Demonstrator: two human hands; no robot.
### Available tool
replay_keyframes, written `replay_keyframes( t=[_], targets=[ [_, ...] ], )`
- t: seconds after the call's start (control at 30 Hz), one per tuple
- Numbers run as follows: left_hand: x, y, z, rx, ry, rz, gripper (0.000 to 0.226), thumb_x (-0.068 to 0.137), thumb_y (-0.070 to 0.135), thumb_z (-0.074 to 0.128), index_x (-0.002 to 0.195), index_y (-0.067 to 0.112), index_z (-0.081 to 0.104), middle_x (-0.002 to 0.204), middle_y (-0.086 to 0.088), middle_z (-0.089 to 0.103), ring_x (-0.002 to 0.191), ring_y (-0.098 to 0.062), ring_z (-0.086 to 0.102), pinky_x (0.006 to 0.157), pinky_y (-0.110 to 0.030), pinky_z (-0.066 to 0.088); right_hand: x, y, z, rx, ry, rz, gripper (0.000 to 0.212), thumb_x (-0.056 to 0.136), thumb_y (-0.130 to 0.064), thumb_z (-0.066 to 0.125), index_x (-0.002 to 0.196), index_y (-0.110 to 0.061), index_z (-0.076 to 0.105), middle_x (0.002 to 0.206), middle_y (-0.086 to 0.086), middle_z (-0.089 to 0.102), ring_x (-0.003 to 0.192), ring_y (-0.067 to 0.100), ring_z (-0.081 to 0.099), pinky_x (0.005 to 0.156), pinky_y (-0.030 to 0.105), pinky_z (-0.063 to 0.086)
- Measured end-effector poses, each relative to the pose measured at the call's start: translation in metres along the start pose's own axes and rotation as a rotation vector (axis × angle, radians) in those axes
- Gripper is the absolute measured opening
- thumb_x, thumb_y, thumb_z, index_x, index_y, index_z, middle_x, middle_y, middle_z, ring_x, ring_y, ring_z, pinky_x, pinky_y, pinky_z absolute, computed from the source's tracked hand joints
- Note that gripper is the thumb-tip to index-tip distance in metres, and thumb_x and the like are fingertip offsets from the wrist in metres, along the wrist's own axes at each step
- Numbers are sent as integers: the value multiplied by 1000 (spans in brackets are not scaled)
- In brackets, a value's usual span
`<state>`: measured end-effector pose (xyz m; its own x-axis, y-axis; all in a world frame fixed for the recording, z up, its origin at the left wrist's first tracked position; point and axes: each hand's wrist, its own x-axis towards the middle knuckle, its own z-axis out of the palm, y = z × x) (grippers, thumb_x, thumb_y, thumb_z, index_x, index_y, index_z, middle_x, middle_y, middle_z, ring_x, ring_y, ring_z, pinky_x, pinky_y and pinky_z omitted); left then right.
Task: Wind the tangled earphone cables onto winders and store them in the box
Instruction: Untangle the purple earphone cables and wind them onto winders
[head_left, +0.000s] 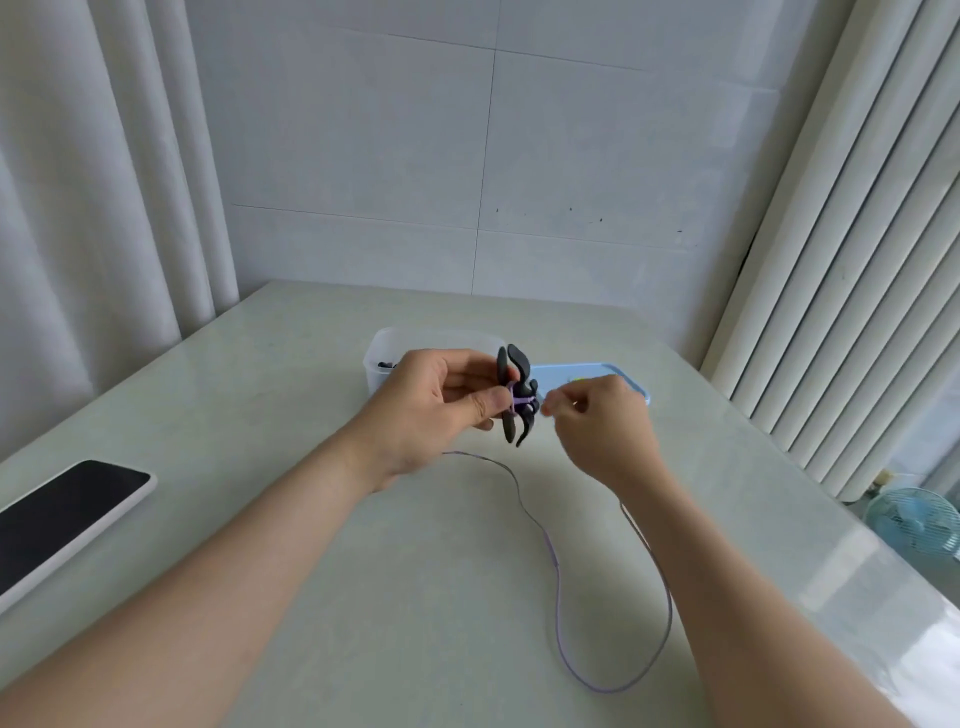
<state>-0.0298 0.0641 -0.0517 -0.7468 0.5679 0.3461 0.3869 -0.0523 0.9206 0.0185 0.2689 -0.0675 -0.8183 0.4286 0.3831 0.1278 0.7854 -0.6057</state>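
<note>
My left hand (441, 400) holds a dark grey winder (517, 392) with curved arms above the table, thumb and fingers pinching its middle. A few turns of purple earphone cable (558, 582) wrap its core. My right hand (597, 415) is just right of the winder, fingertips pinched on the cable. The rest of the cable trails down in a long loop on the table toward me. A clear plastic box (382, 353) stands behind my left hand, with something dark inside it.
The box's light blue lid (631, 382) lies flat behind my right hand. A phone (67, 519) in a white case rests face up at the table's left edge. A wall and curtains close the far side. A small fan (919, 522) sits low at right.
</note>
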Motion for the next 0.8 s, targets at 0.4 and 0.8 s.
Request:
replay_keyframes(
  t=[0.4,0.8],
  targets=[
    [5,-10,-5,-43,329,-134,10,96,4,73,104,7,77,98,-15,79,93,-27,78,90,-41,64,-29,-38,-19,125,-652,-275,26,92,-18,63,75,-22,81,49,-4,35,48,13,28,47,20,27],
    [-2,-5,-3,484,6,18,24,99,12,67,107,32,78,88,17,75,81,-4,70,66,-10,45,-19,-38,-19,632,-193,-77,32,95,-22,54,65,-16,64,60,10,31,57,23,24,54,39,18]
  ],
)
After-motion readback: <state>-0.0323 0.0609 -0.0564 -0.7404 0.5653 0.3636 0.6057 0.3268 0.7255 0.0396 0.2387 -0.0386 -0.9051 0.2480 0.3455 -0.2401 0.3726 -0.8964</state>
